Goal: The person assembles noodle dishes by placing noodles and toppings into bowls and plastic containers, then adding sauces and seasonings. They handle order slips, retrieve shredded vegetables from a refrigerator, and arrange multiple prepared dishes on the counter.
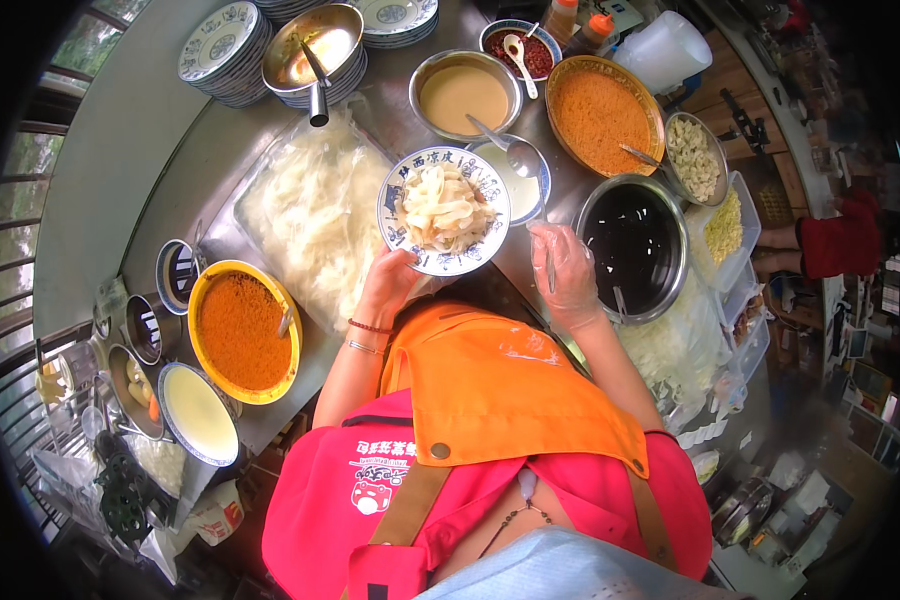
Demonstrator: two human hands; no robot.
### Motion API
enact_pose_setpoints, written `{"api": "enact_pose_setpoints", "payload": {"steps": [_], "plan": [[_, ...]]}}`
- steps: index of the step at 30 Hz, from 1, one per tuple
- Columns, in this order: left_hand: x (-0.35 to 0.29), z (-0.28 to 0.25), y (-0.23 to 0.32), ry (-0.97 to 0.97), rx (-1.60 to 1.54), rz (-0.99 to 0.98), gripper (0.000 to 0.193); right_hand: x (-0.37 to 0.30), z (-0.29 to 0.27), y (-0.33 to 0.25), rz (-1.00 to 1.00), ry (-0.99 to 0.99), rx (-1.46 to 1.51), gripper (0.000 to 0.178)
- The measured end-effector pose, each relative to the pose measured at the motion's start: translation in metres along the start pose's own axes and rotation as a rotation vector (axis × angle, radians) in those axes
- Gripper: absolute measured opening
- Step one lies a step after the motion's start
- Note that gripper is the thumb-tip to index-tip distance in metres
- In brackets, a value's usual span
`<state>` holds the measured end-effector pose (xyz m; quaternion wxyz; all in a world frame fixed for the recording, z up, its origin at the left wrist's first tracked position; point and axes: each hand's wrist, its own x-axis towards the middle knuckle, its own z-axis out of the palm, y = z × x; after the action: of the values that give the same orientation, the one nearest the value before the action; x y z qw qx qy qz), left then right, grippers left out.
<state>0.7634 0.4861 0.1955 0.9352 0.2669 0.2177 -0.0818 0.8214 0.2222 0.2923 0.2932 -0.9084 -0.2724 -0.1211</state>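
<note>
My bare left hand [391, 280] grips the near-left rim of a blue-and-white patterned plate [397, 230]. Wide pale noodles [448, 208] are heaped in the middle of the plate. To the right of it, my right hand [567, 272], in a clear plastic glove, is closed round the thin handle of a metal spoon [545, 200]. A shiny spoon bowl [523, 158] hangs over a blue-rimmed bowl of white liquid [523, 195]. Another handle crosses there, so I cannot tell fully which handle belongs to that spoon bowl.
Clear plastic with pale noodle sheets [310, 220] lies left of the plate. Around stand a basin of tan sauce [462, 98], an orange-filled bowl [602, 112], a pot of dark liquid [630, 235] and a yellow-rimmed bowl of red-orange seasoning [245, 330]. Stacked plates [220, 45] stand far left.
</note>
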Motion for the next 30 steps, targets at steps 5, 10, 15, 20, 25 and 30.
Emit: {"api": "enact_pose_setpoints", "payload": {"steps": [5, 10, 15, 20, 25, 30], "plan": [[-0.007, -0.026, 0.016, 0.015, -0.007, -0.001, 0.066, -0.019, 0.054, 0.047, 0.205, -0.056, 0.190, 0.020], [-0.013, -0.045, 0.029, 0.065, -0.001, 0.052, 0.066, -0.011, 0.073, 0.063, 0.254, -0.084, 0.250, 0.039], [-0.015, -0.050, 0.036, 0.093, 0.015, 0.045, 0.066, 0.056, 0.116, 0.092, 0.748, -0.061, 0.673, 0.041], [-0.014, -0.046, 0.036, 0.080, -0.028, 0.035, 0.060, 0.130, 0.165, 0.102, 0.874, 0.237, 1.371, 0.041], [-0.004, -0.033, 0.035, 0.075, -0.054, 0.021, 0.058, 0.165, 0.181, 0.108, 0.770, 0.044, 1.179, 0.033], [0.008, -0.034, 0.038, 0.056, -0.056, 0.036, 0.061, 0.165, 0.132, 0.082, 0.364, -0.102, 0.531, 0.033]]}}
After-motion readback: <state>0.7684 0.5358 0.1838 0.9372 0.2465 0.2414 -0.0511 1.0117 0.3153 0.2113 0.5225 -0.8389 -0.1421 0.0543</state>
